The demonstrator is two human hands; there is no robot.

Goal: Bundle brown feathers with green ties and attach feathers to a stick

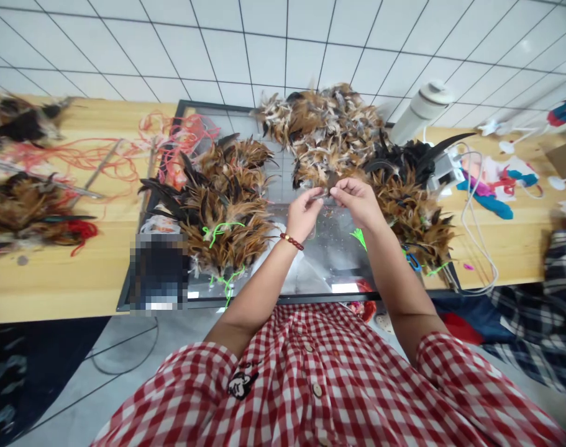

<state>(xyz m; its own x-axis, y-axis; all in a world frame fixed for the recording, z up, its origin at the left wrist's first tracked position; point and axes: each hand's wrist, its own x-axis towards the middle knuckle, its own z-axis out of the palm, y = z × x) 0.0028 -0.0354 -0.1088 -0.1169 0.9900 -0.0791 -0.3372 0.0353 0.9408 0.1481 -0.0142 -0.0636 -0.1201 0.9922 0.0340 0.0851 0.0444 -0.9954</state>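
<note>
Small brown feather [332,179] pinched above the middle of the black-framed glass panel [341,245]
The right hand [360,200] has its grip pinching the feather; the left hand [304,216], just beside, bends thumb and fingertips close (whether that grip holds anything, I cannot tell). Feather bundles [231,192] lie on the panel's left side, a tan feather heap [332,127] towards its far edge.

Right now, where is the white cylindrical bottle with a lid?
In the head view, the white bottle stands upper right, near the white tiled wall, behind black feathers and right of the large brown feather pile.
</note>
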